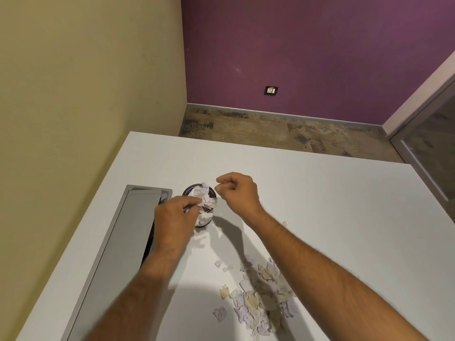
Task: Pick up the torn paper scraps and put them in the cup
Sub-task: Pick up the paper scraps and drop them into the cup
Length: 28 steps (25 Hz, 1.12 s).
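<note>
A clear cup (205, 221) with a dark rim stands on the white table (320, 193), stuffed with torn paper scraps (205, 201) that poke above its rim. My left hand (176, 212) is at the cup's left side, fingers pinched on a small scrap at the rim. My right hand (237, 190) hovers just right of the cup's rim, fingers curled together; whether it holds a tiny scrap I cannot tell. A pile of torn white and yellowish scraps (261, 299) lies on the table near me, under my right forearm.
A grey metal cable hatch (123, 242) is set into the table left of the cup, its lid partly open. The table's far edge gives way to patterned floor (270, 131). A yellow wall stands left, a purple wall behind.
</note>
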{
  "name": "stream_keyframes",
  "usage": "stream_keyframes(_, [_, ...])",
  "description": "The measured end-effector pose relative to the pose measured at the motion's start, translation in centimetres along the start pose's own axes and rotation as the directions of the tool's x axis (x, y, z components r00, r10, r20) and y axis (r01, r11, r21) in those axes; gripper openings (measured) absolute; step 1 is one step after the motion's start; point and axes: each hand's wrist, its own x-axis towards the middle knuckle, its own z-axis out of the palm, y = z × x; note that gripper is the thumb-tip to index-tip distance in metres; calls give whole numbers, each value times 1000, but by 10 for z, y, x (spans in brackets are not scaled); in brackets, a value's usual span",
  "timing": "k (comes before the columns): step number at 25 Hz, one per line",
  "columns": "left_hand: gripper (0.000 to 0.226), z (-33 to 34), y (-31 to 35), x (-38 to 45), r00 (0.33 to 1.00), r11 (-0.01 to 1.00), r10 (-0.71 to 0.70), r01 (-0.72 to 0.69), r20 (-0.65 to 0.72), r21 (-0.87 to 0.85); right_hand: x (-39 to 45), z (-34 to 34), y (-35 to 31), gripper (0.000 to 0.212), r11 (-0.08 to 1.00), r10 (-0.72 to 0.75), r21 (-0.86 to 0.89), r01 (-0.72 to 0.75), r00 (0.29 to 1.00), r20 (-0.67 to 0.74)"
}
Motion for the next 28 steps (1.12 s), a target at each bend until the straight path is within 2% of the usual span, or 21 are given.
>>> stream_keyframes(3, [19,4,7,26,999,997,40,-38,-16,72,-7,-16,21,26,995,79,62,-78,997,-15])
stream_keyframes(6, [15,12,6,41,991,967,74,-98,110,236,-17,-27,44,25,991,130,28,-130,991,-10])
stream_keyframes(8, [15,14,2,45,973,926,44,-124,225,356,-23,-36,60,24,987,138,-80,-137,990,4])
stream_keyframes(10, [18,16,1,43,958,901,61,-174,282,397,-30,-47,76,19,962,130,-248,-117,991,38])
stream_keyframes(13, [17,21,0,30,918,856,314,-384,240,348,-45,-63,90,12,871,136,-489,-41,978,160])
stream_keyframes(15, [19,25,-2,17,850,799,485,-527,207,291,-56,-68,94,28,806,177,-590,42,934,309])
stream_keyframes(16, [21,27,-4,11,809,768,547,-587,217,254,-61,-69,94,39,766,202,-633,116,891,408])
stream_keyframes(19, [26,33,-13,-14,691,689,617,-706,376,165,-68,-63,93,66,645,257,-680,349,739,623])
stream_keyframes(21, [36,36,-21,-33,676,729,471,-660,567,180,-70,-58,94,70,602,268,-682,415,700,662])
stream_keyframes(23, [61,40,-32,-49,652,792,114,-515,750,327,-71,-55,96,65,573,255,-682,454,693,675])
stream_keyframes(24, [75,41,-36,-58,602,794,-58,-455,796,402,-72,-54,97,60,566,233,-674,475,692,683])
stream_keyframes(25, [87,42,-39,-66,561,789,-161,-421,812,447,-73,-52,99,55,562,207,-664,493,693,691])
stream_keyframes(26, [95,42,-42,-74,550,787,-193,-408,812,463,-74,-51,101,50,561,186,-657,504,696,694])
stream_keyframes(28, [103,43,-45,-91,595,782,-128,-432,794,449,-78,-50,104,45,558,167,-653,512,701,693])
